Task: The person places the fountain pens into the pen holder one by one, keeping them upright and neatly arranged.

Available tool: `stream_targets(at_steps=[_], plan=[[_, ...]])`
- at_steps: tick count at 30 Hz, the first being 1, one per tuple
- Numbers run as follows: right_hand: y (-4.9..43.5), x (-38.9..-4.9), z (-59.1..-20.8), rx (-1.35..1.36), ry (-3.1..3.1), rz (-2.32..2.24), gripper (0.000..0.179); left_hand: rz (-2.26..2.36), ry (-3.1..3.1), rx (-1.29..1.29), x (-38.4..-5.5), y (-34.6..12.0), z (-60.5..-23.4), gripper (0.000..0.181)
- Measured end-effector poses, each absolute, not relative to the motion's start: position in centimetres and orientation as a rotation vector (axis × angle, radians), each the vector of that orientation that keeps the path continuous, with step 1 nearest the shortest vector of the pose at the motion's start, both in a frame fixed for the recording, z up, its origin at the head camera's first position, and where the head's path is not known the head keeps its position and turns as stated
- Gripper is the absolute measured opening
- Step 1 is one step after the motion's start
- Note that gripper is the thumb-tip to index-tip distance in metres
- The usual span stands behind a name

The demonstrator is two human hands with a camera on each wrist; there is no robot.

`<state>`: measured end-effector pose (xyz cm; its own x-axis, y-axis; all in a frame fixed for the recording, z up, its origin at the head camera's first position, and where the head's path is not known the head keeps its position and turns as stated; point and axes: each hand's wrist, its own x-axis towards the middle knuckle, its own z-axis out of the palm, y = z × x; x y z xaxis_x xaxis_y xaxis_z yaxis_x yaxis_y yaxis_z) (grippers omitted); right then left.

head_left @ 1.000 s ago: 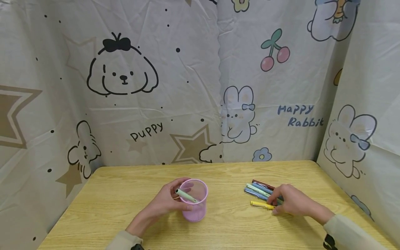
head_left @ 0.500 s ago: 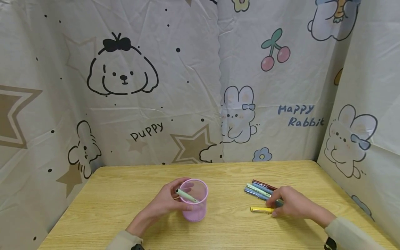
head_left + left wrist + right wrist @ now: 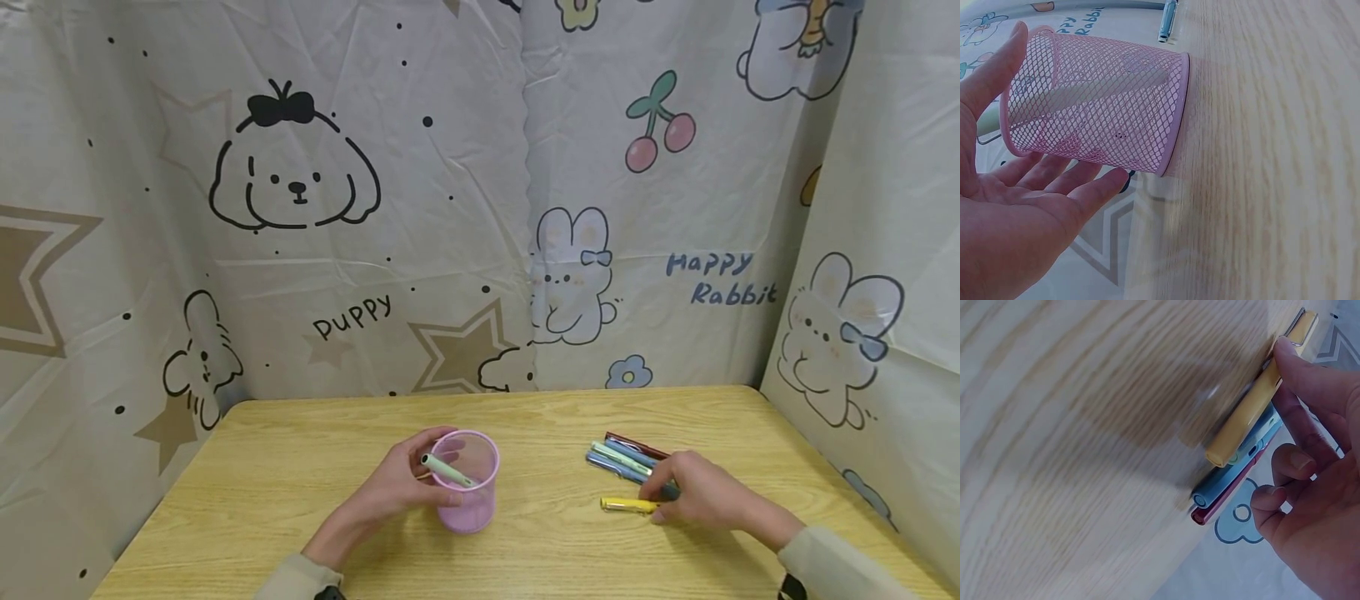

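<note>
My left hand [image 3: 401,479] holds a pink mesh pen holder [image 3: 472,510], thumb on the near side and fingers round the far side. The holder stands upright on the table; inside it leans a light green pen [image 3: 448,471], its end above the rim. At the right, my right hand [image 3: 705,493] pinches a yellow pen [image 3: 627,505] between thumb and forefinger. In the right wrist view the thumb lies on the yellow pen [image 3: 1247,419] near its silver clip, while the other fingers curl loosely. Part of the pen is hidden behind the hand in the head view.
Just beyond the yellow pen lie blue pens [image 3: 611,467], a light green pen [image 3: 621,458] and a dark red pen [image 3: 636,444], side by side. A wood-grain table [image 3: 315,433] carries everything. Printed cloth [image 3: 450,208] hangs behind it and along both sides.
The yellow pen has turned about its length and shifted slightly towards me, away from the other pens. My right hand has moved slightly with it. The left hand and pen holder have stayed still.
</note>
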<state>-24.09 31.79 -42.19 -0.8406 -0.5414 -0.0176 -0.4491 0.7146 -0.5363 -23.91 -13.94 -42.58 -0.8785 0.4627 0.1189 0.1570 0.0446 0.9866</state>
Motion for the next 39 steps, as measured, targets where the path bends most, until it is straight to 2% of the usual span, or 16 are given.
stream_targets(at_steps=[20,39], plan=[[31.5,-24.1,-42.1,-0.765,2.797,-0.695,0.021,1.931,2.072,0.626,-23.8,-14.0,-42.3,0.089],[32.2,-24.5,-43.2,-0.848,2.714,-0.874,0.019,1.937,2.071,0.632,-23.8,-14.0,-42.4,0.089]])
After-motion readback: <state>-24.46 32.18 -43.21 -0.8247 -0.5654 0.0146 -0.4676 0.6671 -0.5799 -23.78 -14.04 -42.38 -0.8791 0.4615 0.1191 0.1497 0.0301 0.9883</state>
